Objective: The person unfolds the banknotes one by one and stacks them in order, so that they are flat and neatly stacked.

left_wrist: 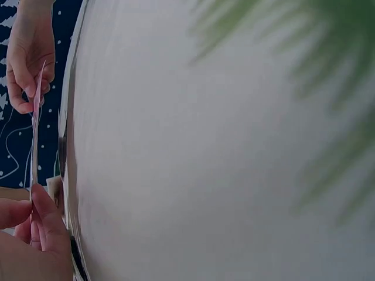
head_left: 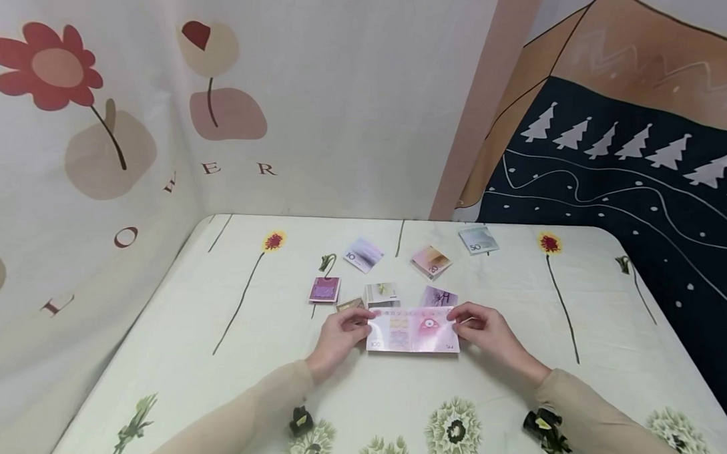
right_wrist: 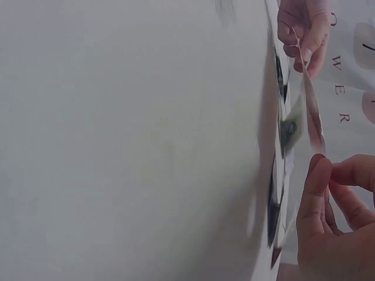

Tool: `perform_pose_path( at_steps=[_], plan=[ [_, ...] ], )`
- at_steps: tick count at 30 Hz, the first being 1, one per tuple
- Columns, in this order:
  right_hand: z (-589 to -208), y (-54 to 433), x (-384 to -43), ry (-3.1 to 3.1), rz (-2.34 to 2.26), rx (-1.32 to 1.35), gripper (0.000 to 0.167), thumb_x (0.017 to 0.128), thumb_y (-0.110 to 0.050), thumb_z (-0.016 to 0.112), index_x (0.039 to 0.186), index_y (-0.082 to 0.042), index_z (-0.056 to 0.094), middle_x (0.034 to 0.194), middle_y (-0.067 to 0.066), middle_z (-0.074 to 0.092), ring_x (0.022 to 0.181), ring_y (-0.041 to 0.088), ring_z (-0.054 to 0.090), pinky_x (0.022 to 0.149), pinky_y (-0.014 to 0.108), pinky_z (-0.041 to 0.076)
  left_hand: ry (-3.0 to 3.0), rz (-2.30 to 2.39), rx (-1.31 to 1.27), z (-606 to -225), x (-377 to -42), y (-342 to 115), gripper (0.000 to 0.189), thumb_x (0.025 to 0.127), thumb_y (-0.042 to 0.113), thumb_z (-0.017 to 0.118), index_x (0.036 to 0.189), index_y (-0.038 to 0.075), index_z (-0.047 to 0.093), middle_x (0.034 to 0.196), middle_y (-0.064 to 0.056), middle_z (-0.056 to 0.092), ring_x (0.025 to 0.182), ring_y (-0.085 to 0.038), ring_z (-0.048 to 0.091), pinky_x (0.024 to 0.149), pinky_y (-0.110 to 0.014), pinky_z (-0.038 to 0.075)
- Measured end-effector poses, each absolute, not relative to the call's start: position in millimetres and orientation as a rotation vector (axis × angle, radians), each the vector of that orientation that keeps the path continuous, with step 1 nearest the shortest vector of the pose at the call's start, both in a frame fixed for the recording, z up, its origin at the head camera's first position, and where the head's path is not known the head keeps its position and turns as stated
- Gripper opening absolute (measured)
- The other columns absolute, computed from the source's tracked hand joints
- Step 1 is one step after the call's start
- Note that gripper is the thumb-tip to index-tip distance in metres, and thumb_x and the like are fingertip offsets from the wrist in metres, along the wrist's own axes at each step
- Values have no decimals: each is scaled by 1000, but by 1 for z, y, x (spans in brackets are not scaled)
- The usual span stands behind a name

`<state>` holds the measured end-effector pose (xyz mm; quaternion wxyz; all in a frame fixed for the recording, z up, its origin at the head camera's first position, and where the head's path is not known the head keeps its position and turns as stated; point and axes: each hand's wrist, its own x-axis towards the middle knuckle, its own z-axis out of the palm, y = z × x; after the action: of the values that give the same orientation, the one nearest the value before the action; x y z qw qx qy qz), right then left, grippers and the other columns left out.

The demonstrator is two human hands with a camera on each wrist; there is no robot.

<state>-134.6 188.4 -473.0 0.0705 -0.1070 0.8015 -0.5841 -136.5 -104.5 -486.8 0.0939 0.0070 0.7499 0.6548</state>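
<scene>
Pink banknote (head_left: 412, 330), right of purple note (head_left: 325, 290): left hand (head_left: 341, 339) and right hand (head_left: 492, 333) fingers pinch ends. Step seemingly flattening; next likely needs alignment.

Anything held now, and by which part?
A pink 100 banknote, its left end pinched by the left hand, its right end by the right hand.

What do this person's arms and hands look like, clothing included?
Plain beige long sleeves cover both forearms: the left sleeve and the right sleeve look unpatterned and end near the wrist. The left hand and right hand are bare, with no gloves, rings or cables visible.
</scene>
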Motion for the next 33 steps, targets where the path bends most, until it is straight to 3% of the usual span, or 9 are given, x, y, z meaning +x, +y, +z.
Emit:
perform_pose_path(
  at_steps=[7,15,26,33],
  plan=[
    [-476,185,-134,2281,-1785,-263,20,87,5,62,106,13,64,103,24,66,74,10,65,69,27,57,2237,1873,40,-491,-135,-113,29,78,-11,65,106,-5,65,106,-14,66,84,-18,62,74,-27,56],
    [-478,180,-133,2232,-1795,-269,23,88,1,65,106,16,64,102,25,66,82,15,67,74,31,57,2271,1818,59,-489,-131,-117,25,78,-11,67,103,-6,65,110,-15,64,82,-19,63,71,-27,57],
    [-482,171,-131,2319,-1645,-255,19,85,0,70,101,9,68,94,15,69,74,18,64,61,25,54,2303,1756,135,-489,-128,-128,23,77,-15,66,98,-7,65,102,-19,68,77,-21,64,65,-31,58],
    [-489,168,-132,2378,-1546,-273,12,84,1,68,96,4,71,84,6,68,70,17,63,60,25,55,2338,1688,229,-476,-124,-129,21,78,-18,63,97,-9,64,105,-25,66,80,-27,64,66,-31,58]
  ],
)
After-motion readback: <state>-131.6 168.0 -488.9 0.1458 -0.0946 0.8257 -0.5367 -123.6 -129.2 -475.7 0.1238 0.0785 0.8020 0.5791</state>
